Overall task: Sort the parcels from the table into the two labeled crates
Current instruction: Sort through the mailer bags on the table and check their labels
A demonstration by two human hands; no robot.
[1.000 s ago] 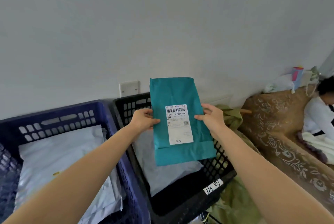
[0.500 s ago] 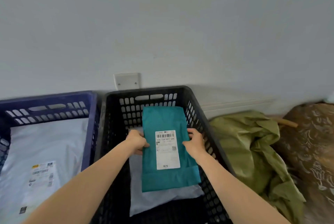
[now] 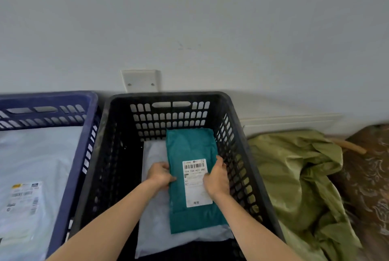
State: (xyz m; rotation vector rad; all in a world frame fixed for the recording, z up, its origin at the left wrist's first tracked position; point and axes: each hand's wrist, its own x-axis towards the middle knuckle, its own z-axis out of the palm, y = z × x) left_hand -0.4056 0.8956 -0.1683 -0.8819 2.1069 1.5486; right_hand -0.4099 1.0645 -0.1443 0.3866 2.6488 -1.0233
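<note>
— Whereabouts of the flat teal plastic mailer parcel (image 3: 190, 151)?

— Down inside the black slotted plastic crate (image 3: 168, 97), lying lengthwise toward the right wall, over a pale grey soft poly mailer (image 3: 155, 218) on the crate floor. White shipping label (image 3: 196, 185) facing up.

— Grip?

— Left hand (image 3: 160, 174) on the left long edge, fingers (image 3: 164, 166) curled round it. Right hand (image 3: 216, 178) on the right long edge, curled likewise, partly over the label. Both clamped on the parcel, not yet let go.

— Resting or hanging?

— Hard to tell. Seemingly flat against the grey mailer, far end close to the back wall.

— Best way to finish?

— Probably this: lower until flat, keep level, keep the label upward. Then ease the fingers out sideways instead of lifting, to avoid dragging slippery film askew. Mind the right knuckles, very near the slotted wall.

— And the dark blue slotted plastic crate (image 3: 84, 134)?

— Just beside, on the left, holding a large pale parcel (image 3: 37, 155) of its own. Nothing to do there for this one. No crate labels visible from here, so no checking the sort.

— Anything in the way?

— Only a crumpled olive-green sheet (image 3: 294, 176) right of the black crate, outside it.
</note>
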